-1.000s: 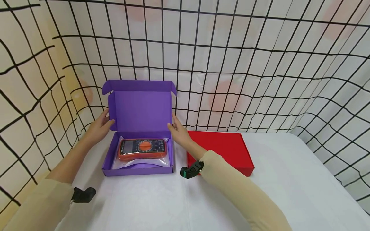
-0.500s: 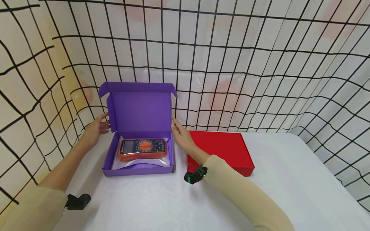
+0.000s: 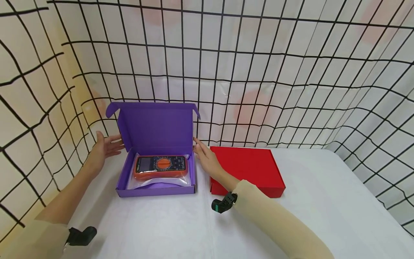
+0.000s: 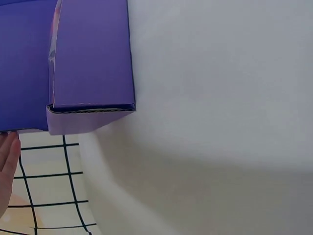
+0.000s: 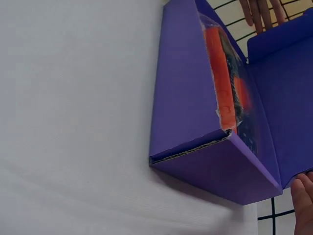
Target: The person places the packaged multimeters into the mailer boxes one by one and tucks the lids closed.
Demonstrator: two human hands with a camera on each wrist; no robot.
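A purple cardboard box (image 3: 155, 191) stands on the table with its lid (image 3: 156, 127) raised. Inside it lies an orange-and-black multimeter (image 3: 163, 164) in a clear plastic bag (image 3: 181, 181). To the left of the lid my left hand (image 3: 101, 153) is held with its fingers straight, their tips at the lid's side edge. My right hand (image 3: 208, 160) rests its extended fingers against the lid's right side, low down. In the right wrist view, the right fingertips (image 5: 302, 188) touch the lid's edge, partly out of frame. Only a few left fingers (image 4: 9, 152) show in the left wrist view.
A closed red box (image 3: 247, 167) sits just right of the purple one, partly behind my right forearm. White cloth covers the table (image 3: 155, 226). A wall with a black grid pattern (image 3: 258, 72) rises behind and at both sides.
The lid's top edge has come lower and looks wider, tilting forward. My left hand has gone from holding the lid's edge with the thumb in front to straight fingers; the right hand has slid lower.
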